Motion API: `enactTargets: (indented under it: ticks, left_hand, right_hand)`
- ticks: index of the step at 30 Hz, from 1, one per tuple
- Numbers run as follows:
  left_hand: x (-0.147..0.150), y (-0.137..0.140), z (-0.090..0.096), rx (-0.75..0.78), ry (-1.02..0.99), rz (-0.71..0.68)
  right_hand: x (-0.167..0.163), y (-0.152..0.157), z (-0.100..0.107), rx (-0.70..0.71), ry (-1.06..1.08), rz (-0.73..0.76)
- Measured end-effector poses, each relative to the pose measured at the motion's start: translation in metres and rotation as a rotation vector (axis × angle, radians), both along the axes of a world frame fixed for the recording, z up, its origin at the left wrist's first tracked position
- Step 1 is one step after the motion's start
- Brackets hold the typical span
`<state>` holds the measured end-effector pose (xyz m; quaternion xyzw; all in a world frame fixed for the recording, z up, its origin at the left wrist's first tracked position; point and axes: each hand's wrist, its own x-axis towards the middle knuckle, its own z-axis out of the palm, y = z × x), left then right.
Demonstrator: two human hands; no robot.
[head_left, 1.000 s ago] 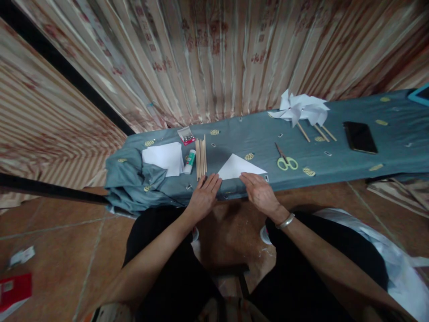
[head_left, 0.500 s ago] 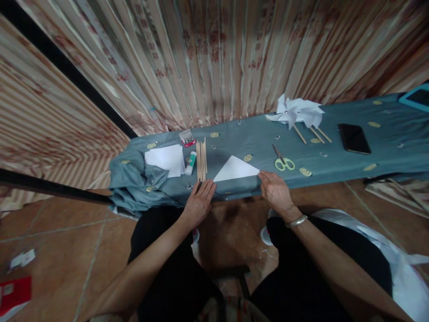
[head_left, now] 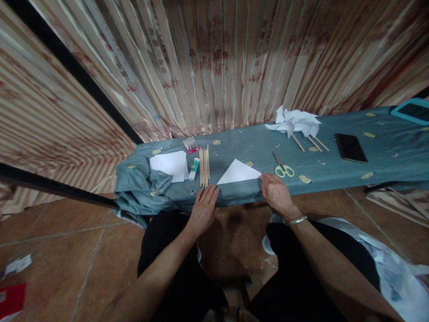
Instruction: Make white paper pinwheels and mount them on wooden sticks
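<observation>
Paper triangle (head_left: 237,172) lies flat on the tabletop (head_left: 239,145).
Long edge runs sideways: left hand (head_left: 204,209), fingers extended, is beside one corner; right hand (head_left: 277,194), nearer, touches the other, whether pinching I cannot tell.

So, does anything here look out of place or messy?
Yes: the blue-green cloth is rumpled at its left end and covers a corner of the paper stack, though it lies flatter elsewhere. A small white item, too blurred to identify, lies on the floor.

Head view: looks forward and steeply down, close above wearer's black trousers (head_left: 181,279), toward pineapple-print cloth (head_left: 251,143) and curtain (head_left: 214,62).
</observation>
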<state>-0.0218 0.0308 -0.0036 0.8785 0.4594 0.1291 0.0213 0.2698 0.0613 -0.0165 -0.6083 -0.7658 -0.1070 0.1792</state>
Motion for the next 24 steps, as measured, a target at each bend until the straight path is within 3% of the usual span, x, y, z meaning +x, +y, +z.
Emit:
enactTargets:
  ticks: [7,13,20,24]
  left_hand:
    - [0.015,0.032,-0.004,-0.05,-0.335,0.062]
    - [0.039,0.058,-0.011,-0.178,-0.277,0.105]
    - [0.05,0.062,-0.017,-0.191,-0.413,0.1]
    - [0.054,0.065,-0.012,-0.203,-0.339,0.094]
  right_hand:
    - [0.0,0.017,0.001,-0.033,0.083,0.028]
    - [-0.014,0.037,0.01,-0.078,0.133,0.023]
    - [-0.027,0.055,0.014,-0.203,0.268,0.119]
    - [-0.033,0.06,0.02,-0.219,0.351,0.136]
